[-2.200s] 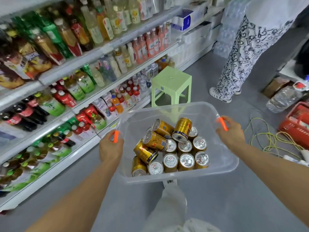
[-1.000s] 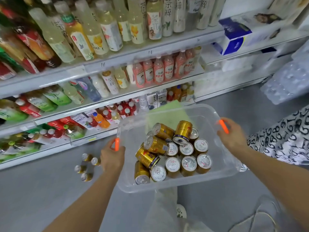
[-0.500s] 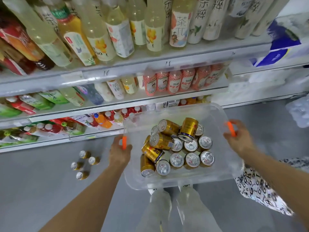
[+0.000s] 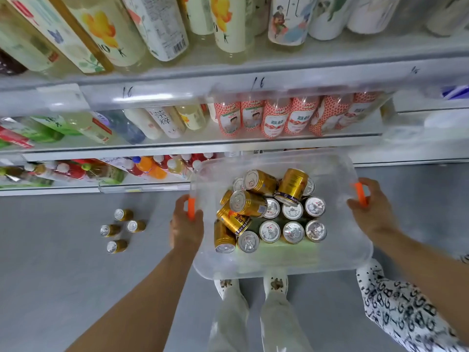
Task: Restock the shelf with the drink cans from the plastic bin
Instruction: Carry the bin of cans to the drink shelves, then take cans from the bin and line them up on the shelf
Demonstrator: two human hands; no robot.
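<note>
Before shelf (image 4: 228, 146), I hold plastic bin (image 4: 279, 262) aloft: left hand (image 4: 186, 224), right hand (image 4: 373, 212) each clamped on orange handle; gold drink cans (image 4: 269, 212) inside.

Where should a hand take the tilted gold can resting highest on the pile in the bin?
Grip the tilted gold can around its exposed side wall, coming from above through the plastic bin's open top. Its silver end faces down, wedged among the other cans.
</note>
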